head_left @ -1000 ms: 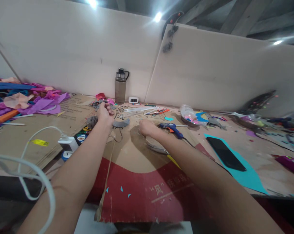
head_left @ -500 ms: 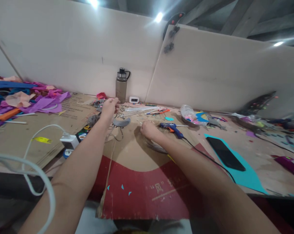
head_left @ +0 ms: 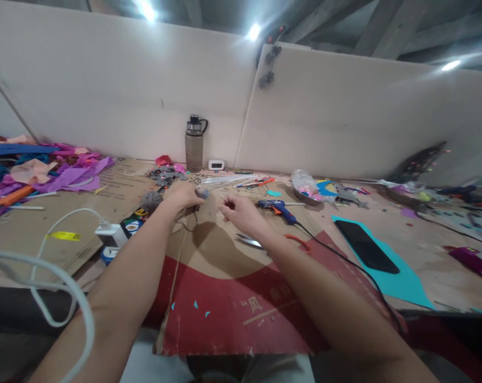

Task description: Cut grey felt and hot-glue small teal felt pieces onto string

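My left hand (head_left: 182, 196) rests on the cardboard sheet (head_left: 225, 298), its fingertips pinching a small grey piece (head_left: 203, 194). A thin dark thread (head_left: 188, 227) loops on the cardboard just below it. My right hand (head_left: 240, 210) hovers a short way to the right of the grey piece with bent fingers and nothing in it. Orange-handled scissors (head_left: 265, 242) lie under my right wrist. A blue glue gun (head_left: 276, 208) lies just beyond the right hand, its cord running back along my forearm. A grey ball of yarn (head_left: 150, 200) sits left of my left hand.
A water bottle (head_left: 193, 142) and a small white clock (head_left: 216, 164) stand by the back wall. Purple and pink paper scraps (head_left: 61, 170) pile at left. A white charger (head_left: 109, 234) with cable lies near left. A black phone (head_left: 366, 246) rests on a cyan sheet (head_left: 408, 282).
My left hand came back from the far scraps to the grey piece and pinched it. My right hand lifted off the cardboard toward it, uncovering the scissors.
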